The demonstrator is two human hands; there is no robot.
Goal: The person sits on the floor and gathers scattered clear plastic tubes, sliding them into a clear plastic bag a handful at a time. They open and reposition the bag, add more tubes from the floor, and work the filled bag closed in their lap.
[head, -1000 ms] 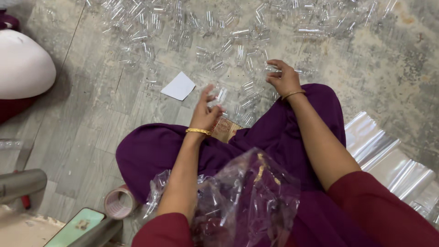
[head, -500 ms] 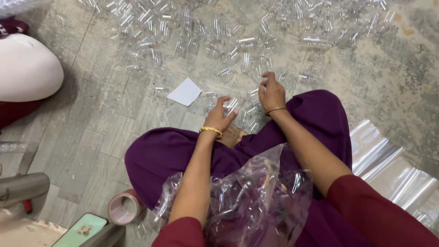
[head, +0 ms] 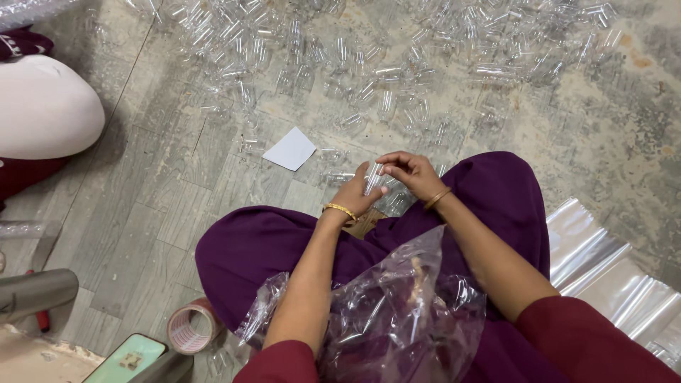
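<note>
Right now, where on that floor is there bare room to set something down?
The floor is bare between the white paper square and the tape roll, left of the purple-clad knee. Another free patch lies at far right, above the clear plastic sheets. The scattered clear tubes crowd the top; both hands, left and right, hold one.

The clear plastic bag [head: 397, 319] is cut off below, and the far vials [head: 369, 42] blur together.
</note>
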